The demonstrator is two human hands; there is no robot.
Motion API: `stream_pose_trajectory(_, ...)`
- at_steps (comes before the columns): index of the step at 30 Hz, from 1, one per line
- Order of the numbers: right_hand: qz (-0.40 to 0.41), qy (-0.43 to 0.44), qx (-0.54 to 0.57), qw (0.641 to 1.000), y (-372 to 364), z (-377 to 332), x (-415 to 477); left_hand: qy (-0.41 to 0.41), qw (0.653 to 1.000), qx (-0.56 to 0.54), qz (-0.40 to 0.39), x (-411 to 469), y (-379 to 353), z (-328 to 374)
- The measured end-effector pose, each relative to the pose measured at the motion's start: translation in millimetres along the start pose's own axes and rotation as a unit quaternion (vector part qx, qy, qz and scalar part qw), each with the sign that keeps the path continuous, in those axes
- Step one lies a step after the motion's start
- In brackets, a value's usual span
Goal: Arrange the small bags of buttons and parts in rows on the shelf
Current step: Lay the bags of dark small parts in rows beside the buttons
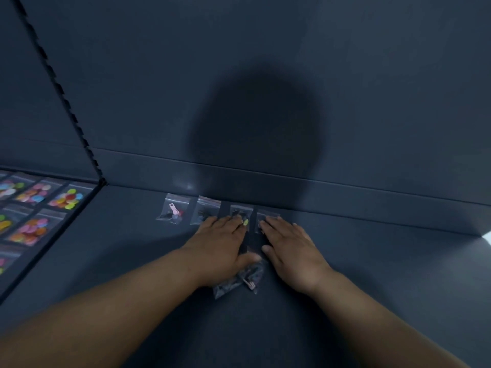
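Head view. Dark shelf [372,261]; four small clear bags sit in one row along its back edge. The leftmost bag [172,209], with a pink zipper pull inside, lies untouched. Left hand [220,240] is flat, fingers straight, tips on the second bag [206,208] and third bag [240,211]. Right hand [289,243] is flat, fingers straight, tips on the fourth bag [268,215]. A loose heap of bags [239,281] lies between the wrists, partly under the left palm. Left of the slotted divider [66,102], button bags [69,197] lie in rows. A shadow [255,128] darkens the row.
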State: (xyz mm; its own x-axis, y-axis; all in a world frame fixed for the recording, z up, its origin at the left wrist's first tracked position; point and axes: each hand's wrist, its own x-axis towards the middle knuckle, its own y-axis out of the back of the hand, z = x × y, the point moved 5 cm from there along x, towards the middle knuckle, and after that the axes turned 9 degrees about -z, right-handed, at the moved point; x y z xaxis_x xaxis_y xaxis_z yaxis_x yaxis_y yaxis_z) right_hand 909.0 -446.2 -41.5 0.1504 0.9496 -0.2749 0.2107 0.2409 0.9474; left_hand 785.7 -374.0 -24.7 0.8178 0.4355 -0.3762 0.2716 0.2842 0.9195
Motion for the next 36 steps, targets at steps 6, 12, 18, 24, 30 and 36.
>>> stream_pose_trajectory(6,0.07,0.009,0.043,0.997,8.6,-4.1,-5.6,-0.016,0.999,-0.018,0.044,-8.5,6.2,-3.6)
stream_pose_trajectory(12,0.114,0.021,0.147,0.982,15.4,-23.8,-15.8,-0.02,0.991,-0.084,0.101,-28.7,13.8,-18.1)
stream_pose_trajectory(18,0.078,-0.016,0.151,0.985,6.0,-42.2,-21.0,0.009,0.994,-0.109,0.03,-39.9,-3.8,-23.9)
stream_pose_trajectory(24,0.096,-0.047,0.151,0.983,7.0,-50.5,-20.5,0.095,0.989,-0.105,0.049,-57.7,-6.9,-49.5)
stream_pose_trajectory(30,0.198,-0.039,0.127,0.971,16.1,-68.7,-25.4,0.089,0.978,-0.052,0.179,-81.2,1.1,-65.2)
stream_pose_trajectory(36,0.117,0.046,0.082,0.989,-11.4,-75.0,-37.2,-0.084,0.992,-0.028,0.094,-79.5,-27.7,-51.4)
